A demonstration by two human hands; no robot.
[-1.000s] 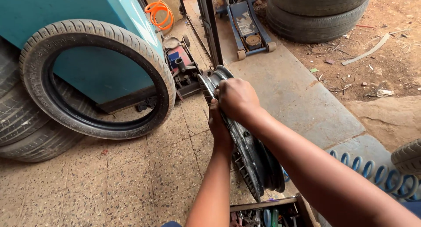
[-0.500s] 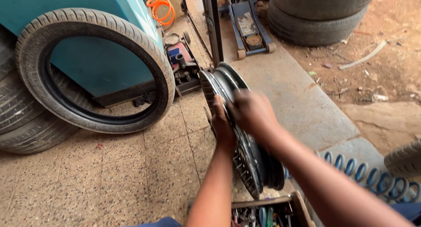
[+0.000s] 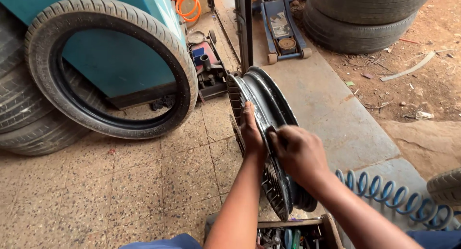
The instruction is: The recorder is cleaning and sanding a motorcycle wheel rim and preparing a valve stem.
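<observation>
A dark metal wheel rim (image 3: 265,101) stands upright on edge on the tiled floor in front of me. My left hand (image 3: 250,132) lies flat against its left face, fingers pointing up. My right hand (image 3: 296,150) is closed around the rim's top edge, slightly blurred. A black tyre (image 3: 111,66) leans upright against a teal cabinet (image 3: 108,56) to the left, apart from the rim.
More tyres lie stacked at far left (image 3: 21,105) and at top right (image 3: 357,18). A blue floor jack (image 3: 283,25), a red tool tray (image 3: 206,66), an orange hose (image 3: 187,3), a blue coiled air hose (image 3: 389,193) and a toolbox (image 3: 293,234) surround me.
My right hand has slid down the rim's edge toward me, from near its top to its middle. The view has tilted slightly, and the rim stays upright.
</observation>
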